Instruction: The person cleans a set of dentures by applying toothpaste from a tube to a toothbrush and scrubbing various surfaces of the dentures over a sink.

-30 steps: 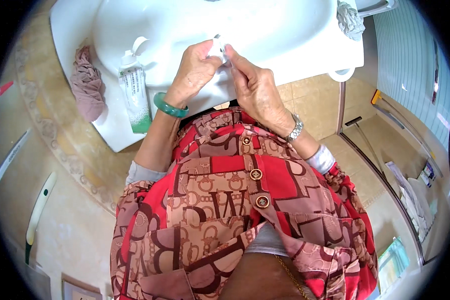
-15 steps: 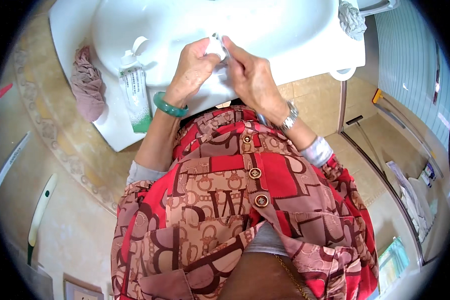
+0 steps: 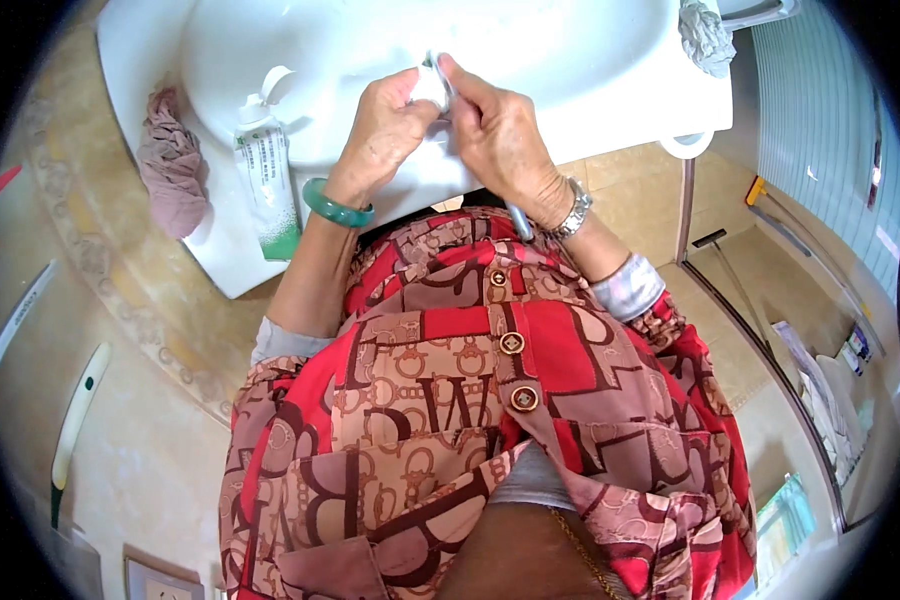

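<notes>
Over the near rim of the white sink (image 3: 610, 120), both my hands work close together. My left hand (image 3: 385, 128), with a green bangle at its wrist, pinches a small white object (image 3: 428, 90) whose kind I cannot make out. My right hand (image 3: 505, 135), wearing a metal watch, is closed around a slim tool that looks like a toothbrush. The grey-blue end of its handle (image 3: 519, 222) sticks out below the palm. Its other end lies against the white object, mostly hidden by my fingers. The right thumb and index finger are close to the left fingertips.
A white and green tube (image 3: 267, 190) with its flip cap up lies on the sink's left ledge. Beside it is a crumpled pink cloth (image 3: 173, 165). A grey crumpled cloth (image 3: 705, 40) sits at the right corner. A squeegee (image 3: 760, 195) leans at the right.
Both hands have moved slightly away from my body, keeping hold of the white object and the brush. More of the handle's end now shows below my right hand.
</notes>
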Available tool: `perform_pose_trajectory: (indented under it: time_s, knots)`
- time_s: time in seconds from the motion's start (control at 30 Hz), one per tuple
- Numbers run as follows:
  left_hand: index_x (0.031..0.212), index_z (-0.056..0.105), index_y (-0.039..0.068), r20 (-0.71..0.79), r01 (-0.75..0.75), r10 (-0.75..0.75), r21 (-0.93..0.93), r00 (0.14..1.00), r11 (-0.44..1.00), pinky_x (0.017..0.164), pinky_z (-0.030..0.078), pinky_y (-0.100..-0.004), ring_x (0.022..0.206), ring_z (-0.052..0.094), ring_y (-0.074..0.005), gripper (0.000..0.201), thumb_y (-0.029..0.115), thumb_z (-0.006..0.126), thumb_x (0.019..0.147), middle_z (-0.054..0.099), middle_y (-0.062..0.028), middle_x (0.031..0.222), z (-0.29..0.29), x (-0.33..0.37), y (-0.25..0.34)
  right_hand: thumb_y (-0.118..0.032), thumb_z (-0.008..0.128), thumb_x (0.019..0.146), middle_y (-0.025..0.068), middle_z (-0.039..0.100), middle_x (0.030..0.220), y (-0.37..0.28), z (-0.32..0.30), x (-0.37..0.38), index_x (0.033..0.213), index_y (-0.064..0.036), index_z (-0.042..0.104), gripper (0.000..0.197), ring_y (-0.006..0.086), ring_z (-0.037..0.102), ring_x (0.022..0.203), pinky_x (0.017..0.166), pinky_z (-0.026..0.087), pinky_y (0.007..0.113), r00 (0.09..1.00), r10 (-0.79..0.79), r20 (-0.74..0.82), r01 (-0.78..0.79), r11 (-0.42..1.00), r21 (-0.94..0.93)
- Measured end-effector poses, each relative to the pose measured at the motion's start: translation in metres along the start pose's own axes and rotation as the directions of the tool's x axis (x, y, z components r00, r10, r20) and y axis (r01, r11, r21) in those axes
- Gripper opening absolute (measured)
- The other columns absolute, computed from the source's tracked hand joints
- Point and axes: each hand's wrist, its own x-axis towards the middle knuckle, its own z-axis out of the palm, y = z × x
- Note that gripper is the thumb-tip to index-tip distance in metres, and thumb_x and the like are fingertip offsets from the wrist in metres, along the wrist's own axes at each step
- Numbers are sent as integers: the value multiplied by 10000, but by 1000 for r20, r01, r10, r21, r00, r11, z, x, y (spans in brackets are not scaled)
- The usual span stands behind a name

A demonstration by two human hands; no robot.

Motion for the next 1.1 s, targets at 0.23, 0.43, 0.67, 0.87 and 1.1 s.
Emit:
perform_pose_trajectory:
  time_s: [0.23,0.43,0.67,0.87,1.1]
  knots:
    - [976,609,-14,-16,-23,23,-10,1000,1000,644,430,-215,729,505,-58,218,-42,491,795,583,15,846,4,1,2,51,457,836,182,616,608,5,1,-4,1174,117,504,347,222,616,486,410,477,284,994,-69,-84,73,996,45]
    - [890,614,-17,-75,-99,99,-3,992,995,515,368,-232,595,443,-59,167,-5,497,771,537,26,684,8,2,-4,42,482,824,181,620,616,4,0,-25,1171,112,512,355,191,599,472,414,477,281,999,-40,-19,41,997,73]
    - [942,620,-27,-63,-125,122,-46,991,991,620,442,-223,687,533,-73,187,-9,506,795,634,-25,812,7,-5,0,-47,470,869,72,606,583,12,-20,14,1230,89,481,385,111,532,441,413,432,222,990,138,17,-138,963,230]
    - [980,608,-42,29,-335,339,-106,940,936,755,483,-233,826,612,-113,182,-26,495,838,668,-74,892,9,-18,50,-158,547,884,-8,540,566,13,-52,34,1199,45,528,375,40,435,404,367,340,177,962,248,117,-273,817,509]
    - [1049,576,-46,270,-427,461,-177,845,887,749,497,-276,829,625,-159,210,-11,500,856,662,-114,913,5,-19,76,-142,561,872,11,565,592,4,-61,46,1076,19,607,263,25,394,376,342,278,159,957,102,272,-276,605,746]
